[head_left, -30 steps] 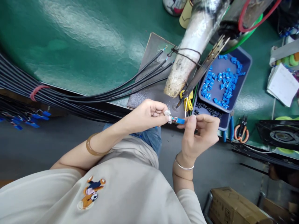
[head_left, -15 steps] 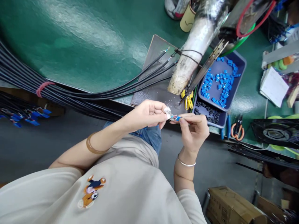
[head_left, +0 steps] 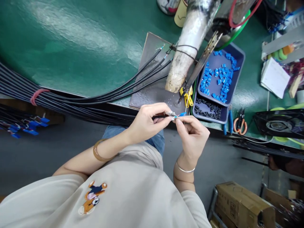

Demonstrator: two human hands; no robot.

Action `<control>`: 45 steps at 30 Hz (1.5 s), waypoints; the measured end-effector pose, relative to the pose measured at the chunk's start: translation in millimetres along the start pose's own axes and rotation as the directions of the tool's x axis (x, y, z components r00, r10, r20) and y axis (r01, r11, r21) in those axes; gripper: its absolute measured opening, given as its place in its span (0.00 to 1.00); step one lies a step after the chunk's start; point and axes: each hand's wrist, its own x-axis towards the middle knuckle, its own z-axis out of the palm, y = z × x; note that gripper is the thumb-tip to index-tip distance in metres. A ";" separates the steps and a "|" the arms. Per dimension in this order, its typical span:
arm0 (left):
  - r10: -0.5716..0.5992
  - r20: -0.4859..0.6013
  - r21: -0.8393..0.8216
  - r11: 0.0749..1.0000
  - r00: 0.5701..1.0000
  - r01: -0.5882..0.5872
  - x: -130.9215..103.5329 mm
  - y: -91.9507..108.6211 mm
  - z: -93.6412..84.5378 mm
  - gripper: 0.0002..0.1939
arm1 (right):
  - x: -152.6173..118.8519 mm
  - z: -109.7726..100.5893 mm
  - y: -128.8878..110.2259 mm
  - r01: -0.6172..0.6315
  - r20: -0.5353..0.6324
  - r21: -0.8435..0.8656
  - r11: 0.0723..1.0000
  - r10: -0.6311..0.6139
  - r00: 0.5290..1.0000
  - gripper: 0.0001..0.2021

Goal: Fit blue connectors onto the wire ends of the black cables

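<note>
My left hand [head_left: 152, 122] is closed on a black cable [head_left: 157, 117] close to its stripped end, with whitish wrapping at the thumb and fingertip. A small blue connector [head_left: 182, 114] sits at the end of the thin wires, just above my right fingertips. My right hand [head_left: 193, 134] pinches a thin light-coloured wire beside the connector. Both hands meet in front of the bench edge. Behind them a soldering iron [head_left: 201, 68] points down over a dark board [head_left: 152, 91], where several stripped black cables [head_left: 142, 74] lie. Yellow cutters [head_left: 188, 97] rest by its tip.
A grey bin of blue connectors [head_left: 238, 77] and a bin of small black parts [head_left: 220, 119] stand right of the iron. A white-wrapped tube [head_left: 184, 53] juts over the board. Blue-handled pliers [head_left: 230, 120], orange-handled cutters [head_left: 240, 123] and a fan [head_left: 282, 126] lie further right.
The blue connector now sits above my right fingertips instead of between them. My right fingers have shifted to a thin wire. The view has moved slightly, so the bench appears further left.
</note>
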 end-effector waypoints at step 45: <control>-0.342 0.627 -0.338 0.690 0.700 0.639 22.1 8.4 -25.8 0.07 | 70.4 -73.1 48.8 -0.030 0.004 -0.594 0.804 0.039 0.999 0.08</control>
